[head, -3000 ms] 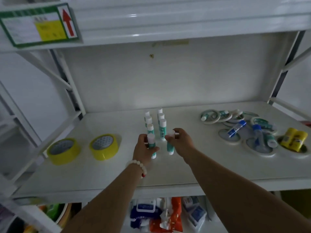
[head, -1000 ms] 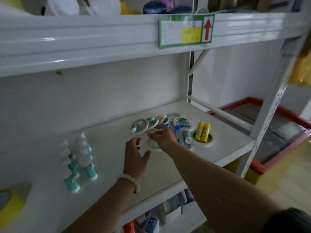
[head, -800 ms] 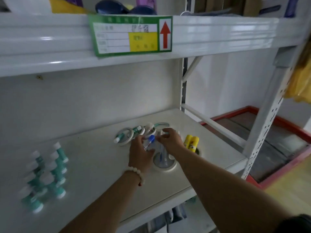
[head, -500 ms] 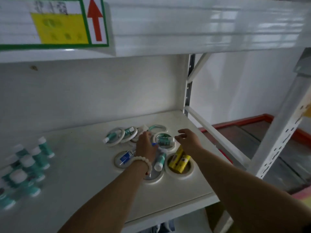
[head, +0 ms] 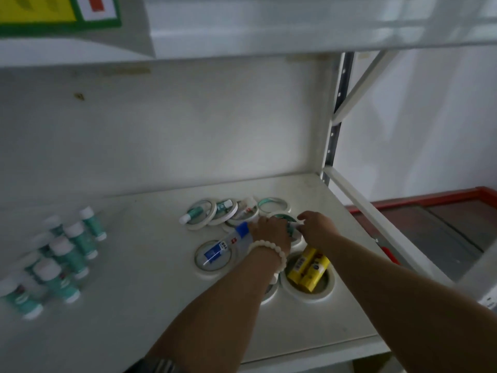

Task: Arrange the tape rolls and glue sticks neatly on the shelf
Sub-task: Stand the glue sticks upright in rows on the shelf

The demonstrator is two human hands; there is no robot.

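1. We have both hands over the jumble of white tape rolls (head: 200,213) at the right end of the shelf (head: 139,313). Glue sticks lie loose in and across the rolls, and one teal stick (head: 290,229) sits in the roll between our hands.

2. Our left hand (head: 270,230) is curled down on that roll, with the blue-capped glue bottle (head: 228,242) running out from under it. Whether we actually grip the bottle or only cover it, we cannot tell; the fingers are hidden.

3. Our right hand (head: 317,228) reaches in from the other side, fingers bent toward the same teal stick. Whether they have closed on it is hidden too.

4. Just in front of our wrists, two yellow glue sticks (head: 308,267) lie side by side in another roll (head: 309,293).

5. Well apart, at the left, the upright teal glue sticks (head: 67,254) stand in tidy rows, so we judge that part done and this pile the work left.

6. The risk, as we judge it: the rolls overlap, so lifting one could drag its neighbours. A loose stick could roll toward the open right edge and drop. Our forearms crossing low over the yellow pair could knock them out.
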